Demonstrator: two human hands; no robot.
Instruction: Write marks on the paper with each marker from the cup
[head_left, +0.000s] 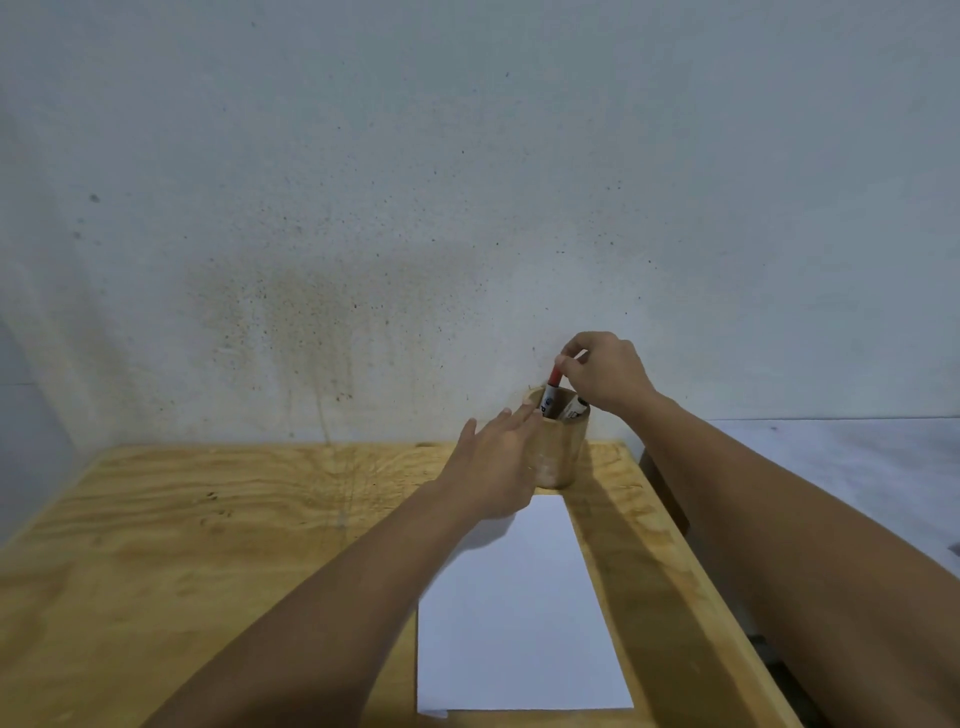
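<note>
Here I see the right hand (605, 371) poised above the wooden cup (558, 447), its fingertips (563, 364) pinching the red cap end of a red marker (551, 392) that stands tilted in the cup, its white barrel down inside the rim. A second marker (575, 408), white with a dark end, leans against the cup's right side. My left hand (501, 462) lies against the cup's left wall with fingers spread and extended, gripping nothing that I can make out; whether the palm truly presses the wood I cannot tell. The cup stands near the far right corner of the plywood bench (208, 545), close to the speckled wall (415, 182). Just in front of the cup lies a blank white sheet of paper (519, 623), flat on the bench, its far left corner hidden beneath my left wrist.
</note>
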